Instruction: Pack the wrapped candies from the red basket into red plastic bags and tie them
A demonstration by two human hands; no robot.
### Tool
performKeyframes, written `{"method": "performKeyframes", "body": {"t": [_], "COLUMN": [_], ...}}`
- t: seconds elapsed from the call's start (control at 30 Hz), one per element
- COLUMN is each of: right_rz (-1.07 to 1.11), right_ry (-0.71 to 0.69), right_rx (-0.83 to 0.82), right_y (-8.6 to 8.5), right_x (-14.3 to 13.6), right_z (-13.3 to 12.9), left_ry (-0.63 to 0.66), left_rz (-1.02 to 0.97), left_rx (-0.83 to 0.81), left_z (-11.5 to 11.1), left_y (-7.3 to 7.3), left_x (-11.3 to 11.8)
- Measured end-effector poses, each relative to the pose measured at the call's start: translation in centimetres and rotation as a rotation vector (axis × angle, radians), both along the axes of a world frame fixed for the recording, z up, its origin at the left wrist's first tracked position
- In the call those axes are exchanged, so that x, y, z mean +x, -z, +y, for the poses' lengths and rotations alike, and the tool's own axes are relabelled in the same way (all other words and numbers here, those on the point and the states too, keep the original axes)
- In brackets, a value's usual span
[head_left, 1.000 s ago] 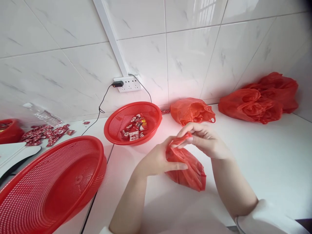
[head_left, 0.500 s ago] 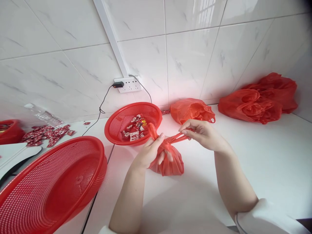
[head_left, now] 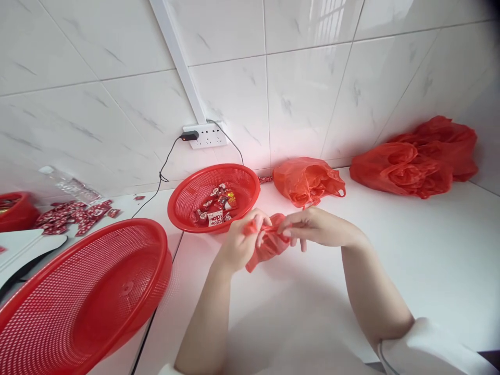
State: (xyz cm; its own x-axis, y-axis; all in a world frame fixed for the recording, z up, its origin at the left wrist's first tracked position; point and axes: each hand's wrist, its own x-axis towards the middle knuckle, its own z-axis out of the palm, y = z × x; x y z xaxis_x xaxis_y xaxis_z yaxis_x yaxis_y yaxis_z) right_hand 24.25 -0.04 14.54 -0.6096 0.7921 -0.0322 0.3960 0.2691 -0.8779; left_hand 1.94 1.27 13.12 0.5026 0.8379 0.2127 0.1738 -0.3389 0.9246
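A small red plastic bag [head_left: 269,247] is held between my two hands above the white table. My left hand [head_left: 239,245] is closed round the gathered top of the bag on its left side. From the right, my right hand [head_left: 312,227] pinches the bag's twisted handles close to the left fingers. What the bag contains cannot be made out. Just beyond my left hand sits a round red basket [head_left: 183,200] with wrapped sweets [head_left: 219,203] in its bottom.
A larger red mesh basket [head_left: 128,250] stands at the left. Behind it lie red packets [head_left: 74,214] and a clear bottle [head_left: 76,187]. Red plastic bags [head_left: 304,177] rest along the wall, with a bigger heap [head_left: 414,161] farther right. A cable [head_left: 160,177] hangs from a power socket [head_left: 211,136].
My right hand has moved left, closer to my left hand, drawing in the stretched handles. The bag has shifted and tilted, and my left hand has turned around its top.
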Motion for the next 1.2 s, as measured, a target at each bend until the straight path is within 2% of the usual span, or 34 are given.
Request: {"method": "performKeyframes", "body": {"t": [0.1,0.17,0.27,0.43,0.6,0.73,0.93,1.1,1.2], "right_rz": [0.023,0.087,0.213,0.483,0.74,0.813,0.583,0.497,0.482], "right_ry": [0.212,0.305,0.321,0.209,0.208,0.351,0.6,0.866,0.956], "right_rx": [0.122,0.205,0.226,0.025,-0.164,-0.183,-0.02,0.071,0.146], "right_y": [0.3,0.6,1.2,1.9,1.6,1.0,0.4,0.1,0.4], "right_x": [-0.2,-0.6,-1.2,-1.7,-0.8,0.6,3.1,4.9,5.1], "right_z": [0.3,0.6,1.0,1.7,1.9,1.7,1.3,1.1,1.3], "left_ry": [-0.067,-0.044,-0.026,-0.02,-0.059,-0.138,-0.21,-0.309,-0.27], "left_rz": [0.204,0.14,-0.023,-0.151,-0.073,0.088,0.386,0.485,0.548], "left_rx": [0.404,0.503,0.465,0.346,0.417,0.479,0.59,0.426,0.307], "left_z": [0.0,0.1,0.2,0.4,0.8,1.4,2.1,2.5,2.7], "left_y": [0.2,0.6,1.0,1.2,1.4,1.4,0.5,-0.2,-0.2], "left_x": [0.4,0.8,1.4,1.5,0.9,-0.2,-3.1,-5.5,-5.4]}}
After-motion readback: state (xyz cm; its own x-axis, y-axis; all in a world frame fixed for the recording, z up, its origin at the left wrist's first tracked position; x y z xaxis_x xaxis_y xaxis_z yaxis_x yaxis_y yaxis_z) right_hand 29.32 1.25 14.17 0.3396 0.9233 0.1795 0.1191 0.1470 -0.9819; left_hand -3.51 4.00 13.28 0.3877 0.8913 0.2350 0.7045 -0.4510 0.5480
